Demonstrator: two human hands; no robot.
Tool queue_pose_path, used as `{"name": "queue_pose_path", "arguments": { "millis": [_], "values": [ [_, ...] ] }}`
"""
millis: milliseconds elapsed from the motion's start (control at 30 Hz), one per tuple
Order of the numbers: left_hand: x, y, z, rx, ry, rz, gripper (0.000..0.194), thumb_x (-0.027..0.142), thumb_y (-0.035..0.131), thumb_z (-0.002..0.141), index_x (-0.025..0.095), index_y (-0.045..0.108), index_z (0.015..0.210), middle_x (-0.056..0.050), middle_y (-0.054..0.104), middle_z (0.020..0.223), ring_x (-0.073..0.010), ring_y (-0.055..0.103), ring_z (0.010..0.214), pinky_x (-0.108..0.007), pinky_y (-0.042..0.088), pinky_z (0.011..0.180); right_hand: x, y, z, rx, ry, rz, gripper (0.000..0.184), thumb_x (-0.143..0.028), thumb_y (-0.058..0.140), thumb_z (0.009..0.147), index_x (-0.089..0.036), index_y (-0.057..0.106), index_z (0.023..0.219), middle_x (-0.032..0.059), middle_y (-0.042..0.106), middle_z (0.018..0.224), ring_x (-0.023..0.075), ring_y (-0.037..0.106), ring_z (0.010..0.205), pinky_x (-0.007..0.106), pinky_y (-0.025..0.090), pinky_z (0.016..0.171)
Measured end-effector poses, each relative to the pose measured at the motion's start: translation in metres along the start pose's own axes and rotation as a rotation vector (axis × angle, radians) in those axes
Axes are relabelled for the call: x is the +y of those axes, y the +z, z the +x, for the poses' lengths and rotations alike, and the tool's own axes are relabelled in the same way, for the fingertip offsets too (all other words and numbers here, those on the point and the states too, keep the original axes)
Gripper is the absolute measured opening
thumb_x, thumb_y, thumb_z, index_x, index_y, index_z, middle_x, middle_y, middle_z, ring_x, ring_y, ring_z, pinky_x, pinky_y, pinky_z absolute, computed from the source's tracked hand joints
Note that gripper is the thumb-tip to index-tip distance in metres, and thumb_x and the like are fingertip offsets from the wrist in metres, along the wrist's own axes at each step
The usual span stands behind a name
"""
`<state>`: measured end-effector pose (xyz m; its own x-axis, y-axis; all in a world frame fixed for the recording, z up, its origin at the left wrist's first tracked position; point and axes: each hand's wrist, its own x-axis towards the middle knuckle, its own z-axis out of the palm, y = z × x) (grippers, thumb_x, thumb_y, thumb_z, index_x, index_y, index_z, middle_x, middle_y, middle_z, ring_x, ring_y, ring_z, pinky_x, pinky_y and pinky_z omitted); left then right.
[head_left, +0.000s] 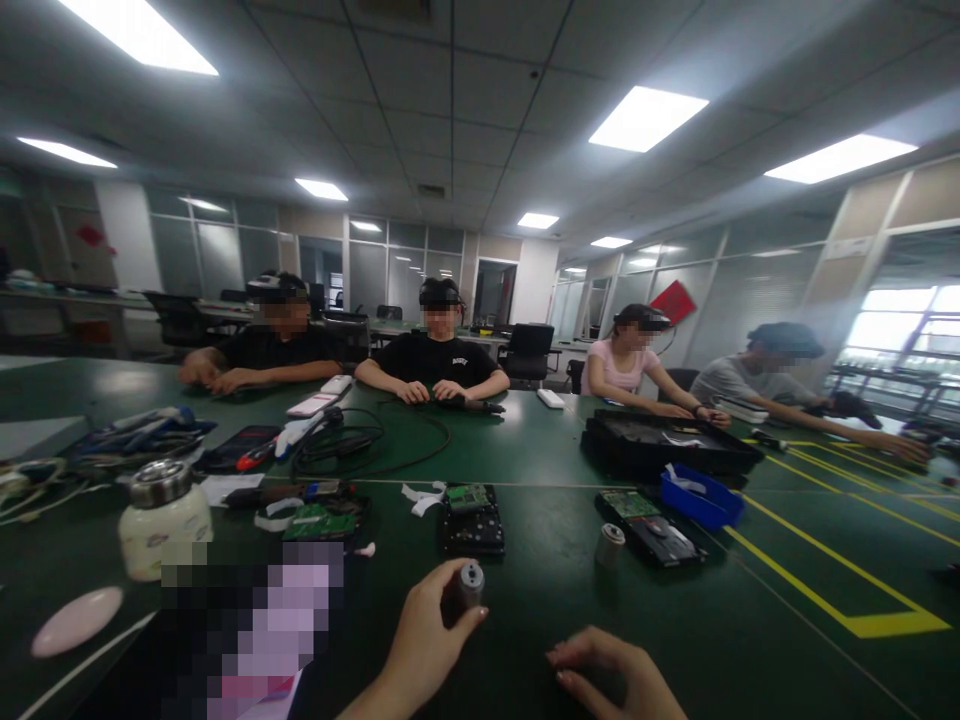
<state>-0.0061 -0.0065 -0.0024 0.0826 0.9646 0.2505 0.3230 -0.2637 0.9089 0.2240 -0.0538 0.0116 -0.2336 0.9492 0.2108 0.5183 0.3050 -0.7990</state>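
My left hand has its thumb and fingers around a small silver metal cylinder, which stands upright with a dark centre on its round end. Whether its base rests on the table is hard to tell. To the right, my right hand is above the table edge, its thumb and fingers curved and apart with nothing between them. A second, similar cylinder stands on the green table farther forward. Beside it lies an opened hard drive with a green circuit board; another hard drive lies just beyond my left hand.
A cream jar with a metal lid, a pink oval object and a partly pixelated lilac item are at the left. Cables lie beyond. A blue tray and black tray sit right. Several people work across the table.
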Motion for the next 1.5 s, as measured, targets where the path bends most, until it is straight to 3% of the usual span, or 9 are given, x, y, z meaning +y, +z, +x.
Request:
{"name": "queue_pose_path", "arguments": {
  "millis": [200, 333, 633, 867, 967, 1133, 1233, 1333, 1500],
  "values": [
    [-0.003, 0.002, 0.001, -0.009, 0.05, -0.016, 0.035, 0.015, 0.063, 0.066, 0.019, 0.064, 0.101, -0.006, 0.069, 0.102, -0.0221, 0.062, 0.096, -0.033, 0.047, 0.086, -0.049, 0.032, 0.06, 0.11, -0.16, 0.175, 0.012, -0.027, 0.061, 0.08, -0.02, 0.065, 0.088, 0.0029, 0.069, 0.09, 0.019, 0.064, 0.089, 0.032, 0.048, 0.084],
    [-0.005, 0.003, 0.002, 0.01, 0.043, -0.015, 0.039, 0.014, 0.065, 0.064, 0.017, 0.063, 0.103, -0.008, 0.068, 0.103, -0.0234, 0.062, 0.097, -0.034, 0.047, 0.088, -0.055, 0.054, 0.078, 0.091, -0.191, 0.192, 0.009, -0.023, 0.06, 0.079, -0.019, 0.066, 0.086, 0.0019, 0.069, 0.087, 0.0184, 0.065, 0.086, 0.031, 0.049, 0.081],
    [-0.014, 0.007, 0.005, 0.012, 0.084, -0.05, 0.04, 0.012, 0.064, 0.065, 0.019, 0.062, 0.104, -0.008, 0.067, 0.108, -0.0241, 0.061, 0.101, -0.036, 0.047, 0.091, -0.05, 0.061, 0.079, 0.122, -0.192, 0.12, 0.009, -0.021, 0.056, 0.078, -0.021, 0.064, 0.073, 0.0007, 0.069, 0.076, 0.0183, 0.065, 0.076, 0.029, 0.05, 0.073],
    [-0.017, 0.009, 0.008, 0.008, 0.092, -0.023, 0.038, 0.011, 0.063, 0.064, 0.018, 0.063, 0.101, -0.008, 0.068, 0.102, -0.0243, 0.062, 0.096, -0.035, 0.049, 0.087, -0.053, 0.06, 0.087, 0.158, -0.101, 0.076, 0.001, -0.02, 0.064, 0.07, -0.02, 0.063, 0.071, -0.0006, 0.068, 0.07, 0.0183, 0.065, 0.071, 0.028, 0.05, 0.068],
    [-0.014, 0.009, 0.007, -0.019, 0.097, -0.036, 0.036, 0.011, 0.06, 0.065, 0.018, 0.063, 0.1, -0.008, 0.068, 0.102, -0.024, 0.062, 0.096, -0.034, 0.048, 0.086, -0.048, 0.065, 0.087, 0.189, -0.073, 0.071, 0.01, -0.022, 0.068, 0.066, -0.02, 0.061, 0.073, -0.0012, 0.066, 0.068, 0.0184, 0.063, 0.068, 0.028, 0.049, 0.067],
    [-0.012, 0.003, 0.004, -0.002, 0.096, -0.102, 0.053, 0.004, 0.052, 0.059, 0.017, 0.057, 0.11, -0.008, 0.063, 0.111, -0.0223, 0.058, 0.103, -0.033, 0.044, 0.092, -0.028, 0.075, 0.072, 0.304, -0.133, 0.071, 0.029, -0.027, 0.064, 0.07, -0.02, 0.055, 0.097, 0.0038, 0.063, 0.093, 0.0214, 0.06, 0.091, 0.033, 0.046, 0.083],
    [-0.013, -0.001, 0.001, 0.076, 0.083, -0.158, 0.061, 0.003, 0.046, 0.057, 0.018, 0.052, 0.116, -0.008, 0.06, 0.115, -0.0216, 0.056, 0.106, -0.033, 0.044, 0.09, -0.018, 0.078, 0.065, 0.171, -0.158, 0.134, 0.037, -0.022, 0.054, 0.076, -0.021, 0.049, 0.113, 0.0055, 0.06, 0.108, 0.0205, 0.056, 0.102, 0.034, 0.042, 0.091],
    [-0.008, -0.003, -0.001, 0.159, 0.134, -0.092, 0.042, 0.013, 0.05, 0.066, 0.02, 0.058, 0.106, -0.007, 0.061, 0.109, -0.0238, 0.055, 0.103, -0.035, 0.045, 0.085, -0.015, 0.081, 0.065, 0.058, -0.156, 0.121, 0.041, -0.02, 0.057, 0.074, -0.022, 0.048, 0.114, 0.0052, 0.06, 0.11, 0.0211, 0.056, 0.102, 0.034, 0.042, 0.09],
    [0.005, -0.002, 0.003, 0.217, 0.174, 0.051, 0.017, 0.032, 0.057, 0.076, 0.022, 0.067, 0.087, -0.006, 0.065, 0.09, -0.0239, 0.057, 0.092, -0.035, 0.046, 0.082, -0.018, 0.084, 0.071, 0.055, -0.187, 0.141, 0.022, -0.023, 0.054, 0.079, -0.02, 0.054, 0.101, 0.0037, 0.065, 0.097, 0.0193, 0.061, 0.088, 0.029, 0.046, 0.079]
  ]
}}
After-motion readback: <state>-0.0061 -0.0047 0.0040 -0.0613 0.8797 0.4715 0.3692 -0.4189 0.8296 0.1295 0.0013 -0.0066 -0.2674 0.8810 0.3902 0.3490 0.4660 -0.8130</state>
